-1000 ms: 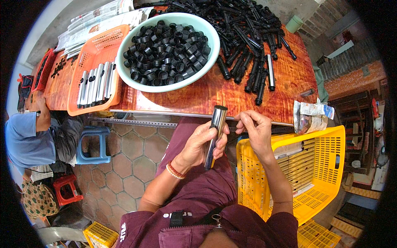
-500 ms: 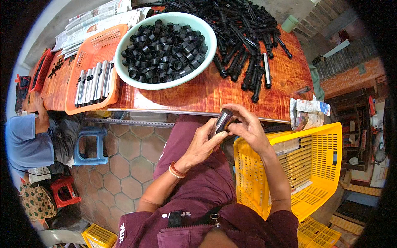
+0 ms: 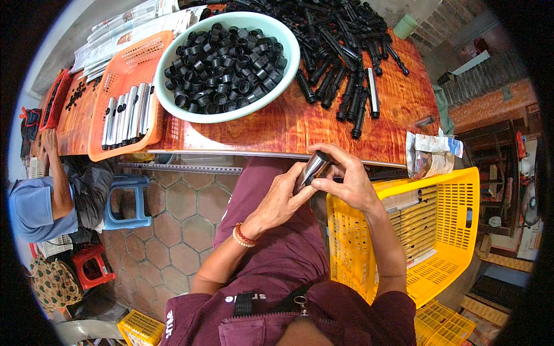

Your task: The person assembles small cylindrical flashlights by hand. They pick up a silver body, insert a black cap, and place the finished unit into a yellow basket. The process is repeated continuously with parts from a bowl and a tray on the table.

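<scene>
Between my two hands, over my lap near the table's front edge, is a shiny metal tube [image 3: 314,168] with a dark end, tilted with that end up. My left hand [image 3: 281,193] wraps its lower part, which the fingers hide. On the upper part, my right hand [image 3: 351,180] pinches with thumb and curled fingers. Ahead on the table stands a pale green basin [image 3: 293,63] full of short black rings or caps. Left of it, an orange basket [image 3: 95,138] holds several silver tubes [image 3: 128,112] with black ends.
A large heap of black tubular parts [image 3: 340,43] covers the table's [image 3: 254,138] far right; one silver tube [image 3: 373,95] lies beside it. A yellow crate [image 3: 470,230] with stacked tubes stands at my right. Far left, a co-worker [image 3: 43,205] sits by a blue stool [image 3: 128,202].
My fingers have shifted slightly on the tube, and the right hand's fingers sit a little differently. At far left, the co-worker's arm and head have moved.
</scene>
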A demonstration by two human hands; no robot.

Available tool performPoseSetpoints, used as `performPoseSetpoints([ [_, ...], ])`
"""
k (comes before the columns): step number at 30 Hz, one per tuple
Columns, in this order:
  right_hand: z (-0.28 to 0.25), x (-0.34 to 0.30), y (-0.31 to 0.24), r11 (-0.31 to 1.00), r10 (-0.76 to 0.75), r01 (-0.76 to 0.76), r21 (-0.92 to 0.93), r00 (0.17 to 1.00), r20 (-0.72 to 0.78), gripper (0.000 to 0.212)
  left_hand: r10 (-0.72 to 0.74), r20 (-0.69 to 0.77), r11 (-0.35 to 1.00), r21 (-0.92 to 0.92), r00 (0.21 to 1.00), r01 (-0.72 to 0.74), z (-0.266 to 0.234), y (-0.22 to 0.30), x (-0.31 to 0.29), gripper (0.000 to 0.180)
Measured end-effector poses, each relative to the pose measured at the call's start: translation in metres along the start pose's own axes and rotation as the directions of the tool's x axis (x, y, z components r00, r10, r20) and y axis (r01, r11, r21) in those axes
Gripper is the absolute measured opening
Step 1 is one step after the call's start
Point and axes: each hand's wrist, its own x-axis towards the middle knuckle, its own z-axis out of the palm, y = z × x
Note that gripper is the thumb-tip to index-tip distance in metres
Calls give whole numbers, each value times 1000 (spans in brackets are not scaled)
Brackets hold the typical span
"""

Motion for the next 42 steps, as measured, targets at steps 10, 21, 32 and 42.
performPoseSetpoints([
  [10,2,1,7,998,40,-40,39,999,2,49,92,34,989,-120,995,-87,-2,-2,-2,41],
  [21,3,2,9,989,112,-113,95,993,24,48,48,-7,990,-136,999,-48,-1,-10,-3,38],
  [32,0,28,-3,734,-190,316,-601,946,264,42,323,-147,919,287,935,-272,-24,-27,9,33],
  [42,-2,55,42,59,-346,484,-873,830,437,30,470,-187,662,722,863,-204,-21,-39,40,38],
])
